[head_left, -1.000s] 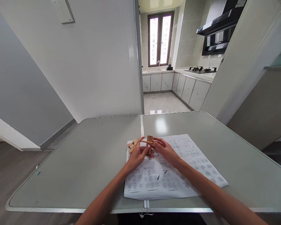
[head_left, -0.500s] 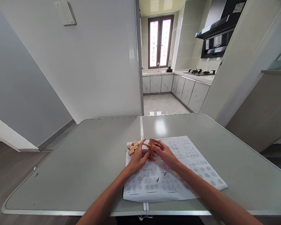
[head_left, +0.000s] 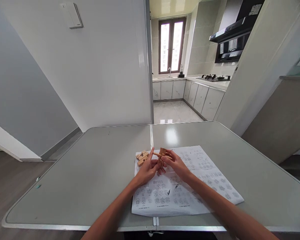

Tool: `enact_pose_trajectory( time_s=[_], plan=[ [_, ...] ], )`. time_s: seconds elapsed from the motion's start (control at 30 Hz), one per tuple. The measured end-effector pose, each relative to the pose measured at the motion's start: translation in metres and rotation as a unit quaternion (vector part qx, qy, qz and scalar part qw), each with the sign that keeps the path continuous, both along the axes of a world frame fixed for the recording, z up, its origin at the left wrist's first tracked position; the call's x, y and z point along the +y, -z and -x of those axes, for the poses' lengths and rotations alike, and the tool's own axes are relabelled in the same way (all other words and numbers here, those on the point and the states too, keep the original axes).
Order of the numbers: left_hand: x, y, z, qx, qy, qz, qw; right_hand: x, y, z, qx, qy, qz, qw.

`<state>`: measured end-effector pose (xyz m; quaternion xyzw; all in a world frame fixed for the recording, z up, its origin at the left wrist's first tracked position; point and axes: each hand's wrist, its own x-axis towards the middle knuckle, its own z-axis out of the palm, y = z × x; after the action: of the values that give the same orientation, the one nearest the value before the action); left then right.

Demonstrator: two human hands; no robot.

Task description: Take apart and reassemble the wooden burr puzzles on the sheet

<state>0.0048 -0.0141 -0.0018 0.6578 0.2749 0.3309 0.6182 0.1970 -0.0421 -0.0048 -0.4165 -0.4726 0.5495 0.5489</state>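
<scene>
Between my two hands is a partly joined wooden burr puzzle [head_left: 162, 152], made of crossing notched sticks. My left hand [head_left: 148, 169] grips it from the left, thumb and fingers closed about its lower part. From the other side my right hand [head_left: 174, 161] pinches it with thumb and forefinger. One light stick juts out leftward toward my left forefinger. Just left of my left hand, several loose notched wooden blocks [head_left: 142, 157] lie together on the paper's corner. Beneath both hands spreads a printed instruction sheet [head_left: 187, 196] with rows of small diagrams. My fingers hide part of the puzzle.
The grey folding table [head_left: 85, 180] has a metal rim and a centre seam. A white wall [head_left: 110, 66] stands behind its left half. Past the doorway are kitchen cabinets [head_left: 200, 96], a gas stove [head_left: 213, 77] and a window [head_left: 171, 45].
Both hands keep hold of the wooden puzzle in nearly the same place. Only the fingers shift slightly, and the whole view moves a little.
</scene>
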Motion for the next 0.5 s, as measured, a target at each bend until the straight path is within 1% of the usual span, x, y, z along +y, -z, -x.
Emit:
enact_pose_trajectory(
  time_s=[0.2, 0.37, 0.5],
  plan=[
    [0.0, 0.003, -0.001, -0.013, -0.006, -0.002, 1.0, 0.0, -0.001, 0.0, -0.007, -0.004, -0.001, 1.0],
    [0.001, -0.003, 0.0, -0.009, -0.011, 0.001, 1.0, -0.001, -0.001, 0.003, 0.007, -0.025, -0.005, 1.0],
    [0.0, -0.007, 0.0, -0.001, -0.009, 0.001, 1.0, -0.001, -0.001, 0.003, 0.008, -0.026, -0.006, 1.0]
  ],
)
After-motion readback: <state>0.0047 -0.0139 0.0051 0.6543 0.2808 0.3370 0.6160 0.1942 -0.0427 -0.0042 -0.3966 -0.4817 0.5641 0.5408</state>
